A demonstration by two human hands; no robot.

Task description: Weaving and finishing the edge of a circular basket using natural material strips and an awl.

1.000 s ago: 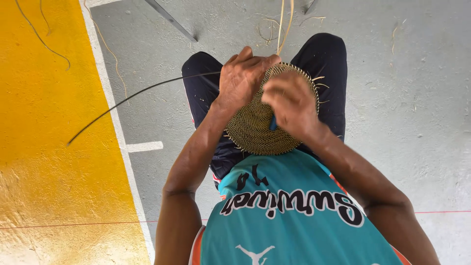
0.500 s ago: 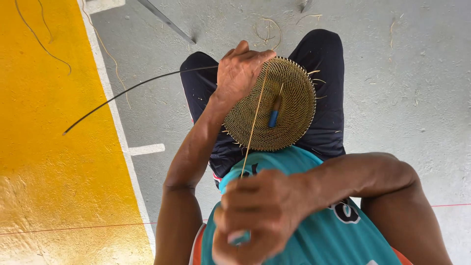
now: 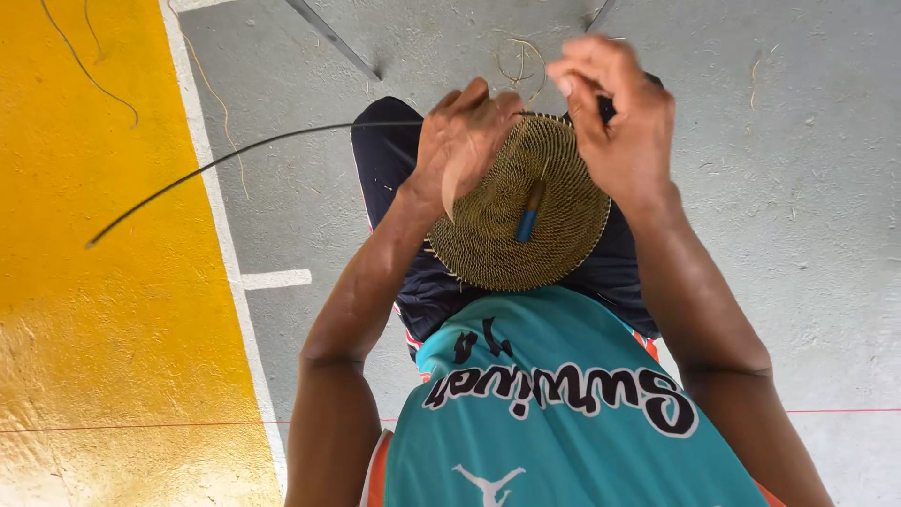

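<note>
Hands work on a round woven disc (image 3: pixel 511 221) that rests on the person's lap, over dark trousers (image 3: pixel 394 178). The left hand (image 3: pixel 465 141) is closed on the top left edge of the disc, with its fingers curled over the rim. A long dark strand (image 3: pixel 235 155) runs out from under this hand to the left, across the grey floor (image 3: pixel 807 188) and over the yellow floor (image 3: pixel 84 310). The right hand (image 3: pixel 615 117) is up just above the top right edge of the disc, fingertips pinched together. What it pinches is too thin to see. A small blue tool (image 3: pixel 529 221) sticks in the middle of the disc. The person wears a teal shirt (image 3: pixel 563 413).
</note>
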